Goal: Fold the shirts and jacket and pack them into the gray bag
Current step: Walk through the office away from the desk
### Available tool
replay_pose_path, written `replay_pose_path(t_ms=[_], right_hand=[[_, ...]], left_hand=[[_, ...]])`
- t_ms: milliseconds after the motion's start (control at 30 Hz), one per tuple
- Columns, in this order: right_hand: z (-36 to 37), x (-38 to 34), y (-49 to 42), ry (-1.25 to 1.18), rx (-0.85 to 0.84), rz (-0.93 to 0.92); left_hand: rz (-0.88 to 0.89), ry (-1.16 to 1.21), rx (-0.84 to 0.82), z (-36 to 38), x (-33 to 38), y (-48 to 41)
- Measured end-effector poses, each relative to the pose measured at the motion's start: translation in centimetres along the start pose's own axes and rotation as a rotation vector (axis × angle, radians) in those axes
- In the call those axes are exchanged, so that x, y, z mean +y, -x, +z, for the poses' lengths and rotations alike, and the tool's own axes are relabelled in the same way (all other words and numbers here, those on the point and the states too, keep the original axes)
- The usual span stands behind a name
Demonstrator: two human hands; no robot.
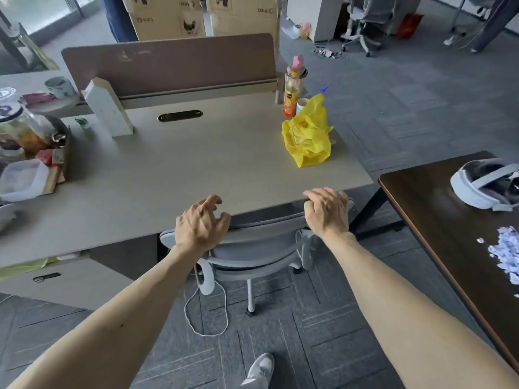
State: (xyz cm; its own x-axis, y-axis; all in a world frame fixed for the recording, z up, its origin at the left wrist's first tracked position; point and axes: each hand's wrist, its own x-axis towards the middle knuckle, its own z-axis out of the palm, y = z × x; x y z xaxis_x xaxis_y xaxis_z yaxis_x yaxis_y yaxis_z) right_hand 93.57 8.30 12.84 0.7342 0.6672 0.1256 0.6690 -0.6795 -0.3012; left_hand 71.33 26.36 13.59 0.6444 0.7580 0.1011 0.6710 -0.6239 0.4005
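Left hand (200, 221): fingers spread and hooked like a claw, holding nothing, poised just over the near end of the chair back (266, 226). Right hand (327, 210): knuckles up, fingers curled over the far corner of the same top rim, which looks to us like a grip. The chair sits tucked under the desk (196, 169), its rim just below the desk edge. We see no shirts, jacket or gray bag anywhere in this view, so we judge that the folding has not begun and the step in hand is drawing the chair out. To do it well, we would close the left hand on the rim too, pull level and straight back with both hands, and watch the white cable (206, 313) looped on the floor by the chair's base, which might snag a castor. Farther out are a yellow plastic bag (307, 138), its print too faint to read, and an orange can (290, 99), label illegible. The cardboard boxes (168, 21) behind the divider carry "Pico", printed upside down from here. A white headset (488, 186) sits on the dark table (435, 220) at right.
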Motion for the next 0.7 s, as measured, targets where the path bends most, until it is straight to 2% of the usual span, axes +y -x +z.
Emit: replay_pose_path(t_ms=[133, 300, 533, 600, 700], right_hand=[[0.3, 0.7, -2.7, 0.019, 0.031, -0.040], [0.6, -0.1, -3.1, 0.019, 0.038, -0.041], [-1.9, -0.8, 1.5, 0.056, -0.052, -0.079], [-3.4, -0.3, 4.4, 0.041, -0.033, -0.075], [-5.9, 1.4, 10.0, 0.037, 0.064, -0.056]], left_hand=[[0.003, 0.028, 0.039, 0.2, 0.3, -2.5], [-0.006, 0.018, 0.012, -0.3, -0.3, -3.4], [0.007, -0.103, -0.150, -1.3, -1.3, -2.5], [0.055, -0.153, -0.137, -2.5, -0.6, -1.9], [0.252, -0.108, -0.046, -4.3, 2.9, 0.5]])
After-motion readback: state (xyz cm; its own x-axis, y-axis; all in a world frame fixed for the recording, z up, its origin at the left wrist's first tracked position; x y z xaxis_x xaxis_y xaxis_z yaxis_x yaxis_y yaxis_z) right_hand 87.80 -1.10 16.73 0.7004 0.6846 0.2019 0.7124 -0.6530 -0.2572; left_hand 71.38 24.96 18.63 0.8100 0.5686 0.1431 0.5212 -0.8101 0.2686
